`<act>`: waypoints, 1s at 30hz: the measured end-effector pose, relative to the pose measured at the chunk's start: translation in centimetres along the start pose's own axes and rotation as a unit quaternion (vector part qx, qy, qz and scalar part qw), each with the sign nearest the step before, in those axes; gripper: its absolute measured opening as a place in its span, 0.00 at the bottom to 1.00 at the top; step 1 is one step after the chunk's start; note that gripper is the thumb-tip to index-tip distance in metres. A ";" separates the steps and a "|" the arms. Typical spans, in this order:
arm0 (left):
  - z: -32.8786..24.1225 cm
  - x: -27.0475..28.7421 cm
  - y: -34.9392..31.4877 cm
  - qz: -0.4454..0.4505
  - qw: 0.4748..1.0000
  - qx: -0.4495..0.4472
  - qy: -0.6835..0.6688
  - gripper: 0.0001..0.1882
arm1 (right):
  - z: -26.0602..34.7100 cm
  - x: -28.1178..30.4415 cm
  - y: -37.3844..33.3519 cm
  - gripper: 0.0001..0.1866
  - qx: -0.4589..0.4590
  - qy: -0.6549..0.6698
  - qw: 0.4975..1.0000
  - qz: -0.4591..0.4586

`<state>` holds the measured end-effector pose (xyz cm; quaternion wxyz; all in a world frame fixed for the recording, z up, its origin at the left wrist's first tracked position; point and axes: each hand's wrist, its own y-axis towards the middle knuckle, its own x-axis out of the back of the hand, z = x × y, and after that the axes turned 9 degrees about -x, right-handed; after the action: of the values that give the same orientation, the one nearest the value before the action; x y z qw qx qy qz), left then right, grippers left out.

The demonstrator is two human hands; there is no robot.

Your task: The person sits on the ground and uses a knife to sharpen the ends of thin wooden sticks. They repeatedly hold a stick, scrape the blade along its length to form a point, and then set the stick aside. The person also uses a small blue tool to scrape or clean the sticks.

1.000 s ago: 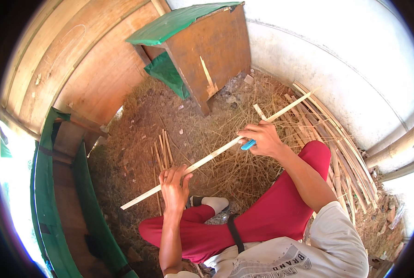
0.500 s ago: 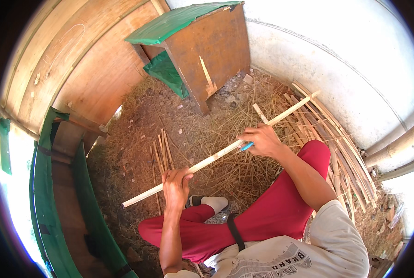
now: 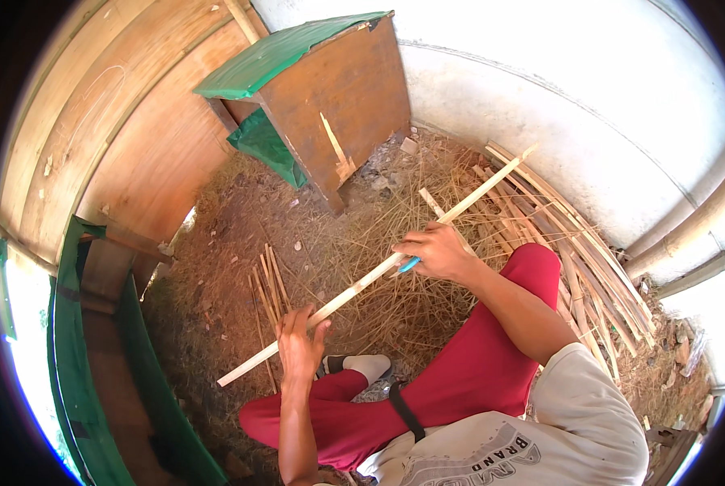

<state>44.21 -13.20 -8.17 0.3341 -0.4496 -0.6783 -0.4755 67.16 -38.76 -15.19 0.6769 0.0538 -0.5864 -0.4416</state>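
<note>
A long pale bamboo strip [image 3: 362, 283] runs diagonally from lower left to upper right across my lap. My left hand [image 3: 299, 344] grips it near its lower end. My right hand [image 3: 437, 251] rests on the strip's middle and is closed on a tool with a blue handle [image 3: 408, 265], pressed against the strip. I sit on the ground in red trousers [image 3: 468, 373], one knee raised under my right forearm.
A brown wooden box with a green lid [image 3: 322, 105] stands ahead. Split bamboo strips [image 3: 573, 243] are piled along the white wall at right. A few short sticks [image 3: 267, 283] lie left of my left hand. Dry shavings [image 3: 378, 202] cover the ground. Green boards [image 3: 95, 389] stand at left.
My right hand has slid down along the strip toward my left hand, bringing the blue-handled tool with it. The left hand keeps its hold in place.
</note>
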 end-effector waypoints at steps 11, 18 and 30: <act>-0.8 1.1 -0.8 -0.222 0.964 -0.144 0.002 0.04 | -2.4 1.7 2.8 0.11 -0.198 0.154 0.930 -0.267; 1.0 1.3 -2.9 -0.213 0.969 -0.112 0.054 0.14 | -3.0 8.0 4.7 0.16 -0.391 0.286 0.755 -0.442; -4.0 1.8 4.2 -0.119 0.975 -0.103 0.158 0.29 | -2.2 7.9 5.3 0.10 -0.387 0.456 0.669 -0.443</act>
<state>47.54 -15.87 -3.78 0.3298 -0.3169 -0.6131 -0.6442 71.22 -41.75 -6.77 0.5451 0.2350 0.1109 -0.7971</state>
